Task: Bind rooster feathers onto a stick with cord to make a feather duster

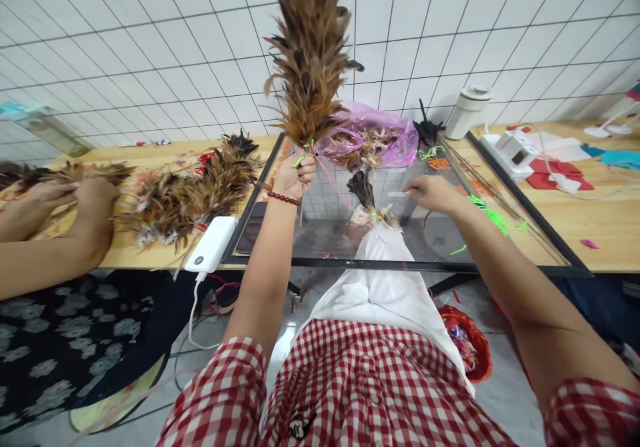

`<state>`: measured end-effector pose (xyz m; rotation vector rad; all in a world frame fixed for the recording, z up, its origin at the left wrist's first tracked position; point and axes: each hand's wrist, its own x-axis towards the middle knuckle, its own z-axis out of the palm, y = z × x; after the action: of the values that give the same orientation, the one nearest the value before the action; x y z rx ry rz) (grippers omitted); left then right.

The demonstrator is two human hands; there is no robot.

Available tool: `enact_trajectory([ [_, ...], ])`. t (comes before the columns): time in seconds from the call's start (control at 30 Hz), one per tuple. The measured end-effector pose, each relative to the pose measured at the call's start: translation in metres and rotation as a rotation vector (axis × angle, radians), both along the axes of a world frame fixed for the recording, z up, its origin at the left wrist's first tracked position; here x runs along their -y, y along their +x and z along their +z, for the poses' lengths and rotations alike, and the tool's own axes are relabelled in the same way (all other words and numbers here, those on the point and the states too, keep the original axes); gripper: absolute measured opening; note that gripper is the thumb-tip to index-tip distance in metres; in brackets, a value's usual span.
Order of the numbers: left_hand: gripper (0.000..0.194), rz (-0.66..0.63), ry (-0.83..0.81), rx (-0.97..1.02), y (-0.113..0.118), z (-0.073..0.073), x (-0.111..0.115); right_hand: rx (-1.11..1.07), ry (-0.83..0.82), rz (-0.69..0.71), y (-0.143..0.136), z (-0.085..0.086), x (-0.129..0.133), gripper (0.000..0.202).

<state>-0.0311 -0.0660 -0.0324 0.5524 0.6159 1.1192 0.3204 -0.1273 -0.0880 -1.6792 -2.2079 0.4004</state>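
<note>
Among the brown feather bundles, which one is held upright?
The tall feather bundle in the person's left hand: it stands upright, while the other brown bundles, farther left in the picture, lie low over the wooden table.

Bench (617,230) and feather bundles (213,187) show a workshop

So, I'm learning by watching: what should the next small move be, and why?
Perhaps bring the right hand to the green tie: it shows just above the left hand, which holds the feather duster upright, while the right hand is away from it.
</note>
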Motion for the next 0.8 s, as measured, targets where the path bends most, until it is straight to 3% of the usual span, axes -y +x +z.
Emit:
enact_trajectory([
  [0.13, 0.039, -0.024, -0.046, 0.039, 0.018, -0.015, 0.0, 0.018, -0.089, 0.074, -0.039, -0.021, 0.001, 0.027],
  [0.27, 0.043, -0.065, -0.047, 0.13, 0.029, -0.025, -0.004, 0.15, -0.232, 0.086, -0.037, -0.031, -0.011, 0.02],
  [0.37, 0.043, -0.081, -0.05, 0.186, 0.035, -0.034, -0.011, 0.336, -0.151, -0.175, -0.024, -0.025, -0.023, 0.033],
  [0.47, 0.042, -0.055, -0.079, 0.211, 0.04, -0.044, -0.017, 0.364, -0.002, -0.456, -0.037, -0.014, -0.026, 0.044],
  [0.57, 0.037, -0.002, -0.1, 0.243, 0.043, -0.054, -0.019, 0.248, -0.139, -0.342, -0.078, -0.007, -0.017, 0.055],
  [0.67, 0.033, 0.054, -0.103, 0.279, 0.041, -0.06, -0.017, 0.311, -0.307, -0.171, -0.108, -0.005, -0.011, 0.058],
  [0.73, 0.033, 0.081, -0.108, 0.289, 0.039, -0.063, -0.015, 0.302, -0.326, -0.115, -0.103, -0.003, -0.015, 0.044],
  [0.8, 0.033, 0.091, -0.117, 0.289, 0.038, -0.065, -0.014, 0.199, -0.266, -0.15, -0.075, 0.002, -0.026, 0.035],
])
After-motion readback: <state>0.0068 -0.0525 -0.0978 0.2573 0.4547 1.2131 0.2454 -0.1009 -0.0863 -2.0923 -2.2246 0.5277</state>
